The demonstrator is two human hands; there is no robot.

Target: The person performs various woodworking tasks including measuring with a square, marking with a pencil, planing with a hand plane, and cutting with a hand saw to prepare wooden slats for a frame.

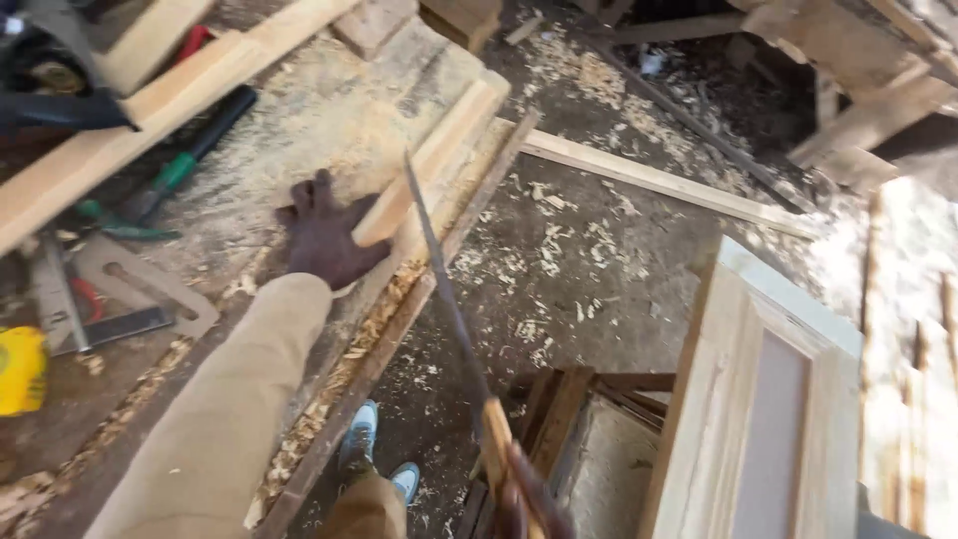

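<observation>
My left hand (324, 238) presses flat on a pale wooden batten (436, 155) that lies along the edge of a sawdust-covered workbench (299, 120). My right hand (524, 499), low in the view, grips the wooden handle of a handsaw (444, 284). The saw's thin blade runs up and to the left, and its tip reaches the batten just right of my left fingers. My tan sleeve (225, 419) crosses the lower left.
A green-handled tool (190, 160), a metal try square (110, 314) and a yellow object (20, 369) lie on the bench at left. A framed wooden panel (768, 399) stands at lower right. Long laths (659, 180) and shavings cover the floor. My blue shoes (374, 449) show below.
</observation>
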